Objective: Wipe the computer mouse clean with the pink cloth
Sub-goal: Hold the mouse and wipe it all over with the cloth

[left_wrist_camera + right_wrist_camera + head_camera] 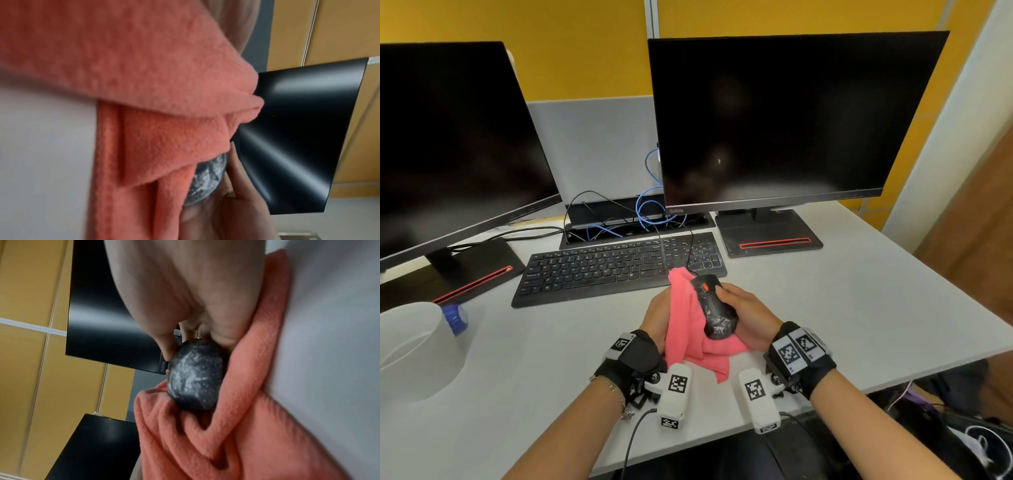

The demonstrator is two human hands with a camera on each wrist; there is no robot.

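A black corded mouse (714, 306) with an orange wheel, smeared with white dust (193, 378), is lifted above the desk. My right hand (743, 308) grips it from the right side, fingers curled round it. My left hand (657, 313) holds the pink cloth (683, 329) against the mouse's left side; the cloth drapes under the mouse and hangs toward me. In the left wrist view the cloth (144, 97) fills most of the picture and covers the left fingers, with only the mouse's dusty rear (205, 178) showing.
A black keyboard (616, 267) lies just behind the hands, the mouse cable running over it. Two dark monitors (784, 116) stand behind on a white desk (859, 308). A white roll (414, 346) and a blue-capped bottle (455, 317) sit at left.
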